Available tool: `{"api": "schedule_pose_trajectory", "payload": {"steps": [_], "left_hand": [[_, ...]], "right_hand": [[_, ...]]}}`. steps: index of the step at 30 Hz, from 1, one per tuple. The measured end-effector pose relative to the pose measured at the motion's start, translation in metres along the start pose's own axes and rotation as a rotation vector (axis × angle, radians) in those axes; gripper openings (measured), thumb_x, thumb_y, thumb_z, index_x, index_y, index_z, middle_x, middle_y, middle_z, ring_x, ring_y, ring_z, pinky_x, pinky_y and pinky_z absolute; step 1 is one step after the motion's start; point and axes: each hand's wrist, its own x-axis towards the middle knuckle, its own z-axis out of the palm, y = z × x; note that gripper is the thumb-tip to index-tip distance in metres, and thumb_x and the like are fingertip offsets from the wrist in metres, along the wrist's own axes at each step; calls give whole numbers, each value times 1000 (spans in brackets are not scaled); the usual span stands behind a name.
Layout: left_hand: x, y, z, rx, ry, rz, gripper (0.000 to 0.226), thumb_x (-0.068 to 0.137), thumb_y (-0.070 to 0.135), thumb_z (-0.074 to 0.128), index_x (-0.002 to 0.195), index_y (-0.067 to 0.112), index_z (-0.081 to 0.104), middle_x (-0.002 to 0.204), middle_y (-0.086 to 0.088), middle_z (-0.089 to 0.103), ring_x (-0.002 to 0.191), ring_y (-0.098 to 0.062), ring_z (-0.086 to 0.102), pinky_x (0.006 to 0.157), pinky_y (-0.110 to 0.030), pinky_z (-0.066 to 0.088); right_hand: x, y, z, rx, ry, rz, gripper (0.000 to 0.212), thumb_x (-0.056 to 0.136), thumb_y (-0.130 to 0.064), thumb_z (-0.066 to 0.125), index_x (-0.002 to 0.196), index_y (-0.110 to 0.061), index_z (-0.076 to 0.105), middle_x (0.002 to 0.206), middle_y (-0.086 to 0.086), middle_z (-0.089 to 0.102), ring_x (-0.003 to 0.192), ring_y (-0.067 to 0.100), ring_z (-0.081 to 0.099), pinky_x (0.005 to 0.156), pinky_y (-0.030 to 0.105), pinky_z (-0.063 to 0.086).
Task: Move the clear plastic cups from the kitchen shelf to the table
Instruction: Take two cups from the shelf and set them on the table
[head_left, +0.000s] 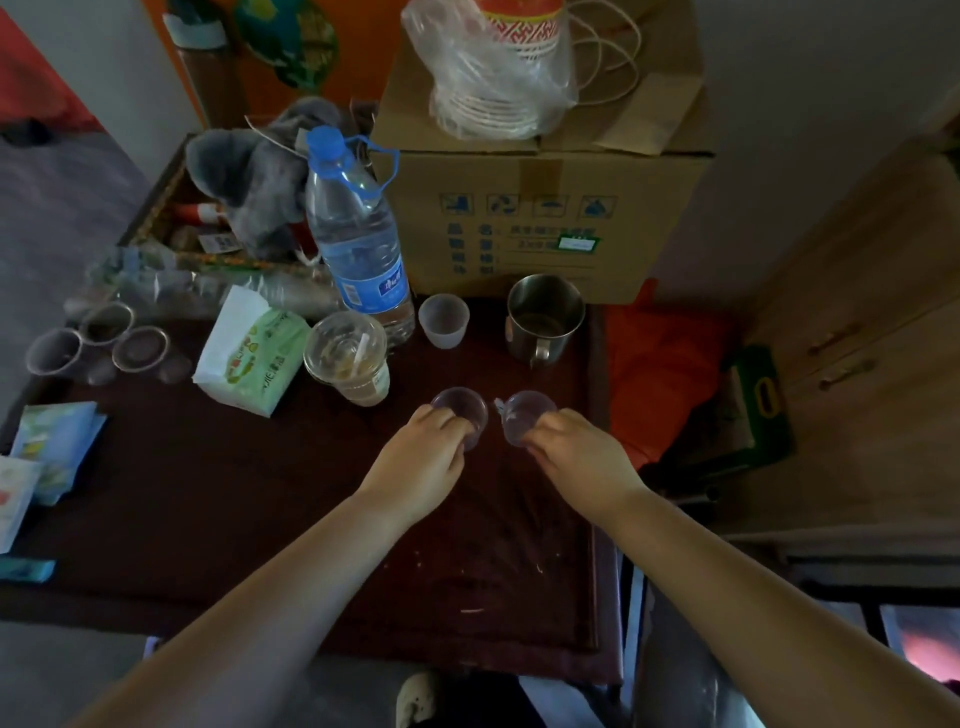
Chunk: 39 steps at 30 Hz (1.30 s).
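- Left hand (423, 457): grip closed around a small clear plastic cup (461, 410), fingers on its near wall; the cup is upright, low over the dark tabletop (218, 493); contact with the surface cannot be told.
- Right hand (576, 454): grip closed on a second clear cup (524, 415), tilted toward the first, rims just apart.
- Behind them: steel mug (543, 317), frosted cup (444, 319), lidded drink cup (349, 356), water bottle (356, 234), cardboard box (540, 208).
- Far left edge: further clear cups (98, 343), grouped.
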Motion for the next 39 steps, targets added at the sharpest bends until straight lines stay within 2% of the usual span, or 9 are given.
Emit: {"api": "schedule_pose_trajectory", "payload": {"steps": [4,13,20,25,39], "left_hand": [[12,-7,12,-1,-15,-37,22,87,11,50,106,14,60,106,-3,61,100,-18,48,83,-29,45],[24,-7,25,33,-68,-79,22,86,12,51,106,11,60,107,-5,59,102,-21,47,83,-35,47],[25,-10,30,60,-110,-75,26,88,14,49,111,12,59,110,-3,57,104,-19,46,86,-32,46],[23,-10,34,59,-138,-61,31,88,9,47,117,12,57,114,-3,56,106,-18,44,88,-30,44],[11,-3,14,136,-112,-40,32,87,18,49,118,15,53,121,-1,52,115,-20,44,90,-33,42]], "right_hand": [[14,12,8,13,-8,12,25,91,-16,49,113,-18,59,101,3,59,97,21,50,69,39,50],[27,28,19,10,-40,-8,24,91,-16,49,113,-15,60,101,5,59,97,22,50,69,36,49],[27,31,25,1,-50,-20,24,90,-14,50,112,-14,60,101,5,59,97,23,51,71,39,49],[26,30,27,21,-40,-24,34,89,-10,50,122,-16,55,102,4,59,98,22,49,71,40,50],[4,15,6,45,92,63,30,91,-21,48,120,-17,54,115,2,57,107,19,50,79,36,50]]}}
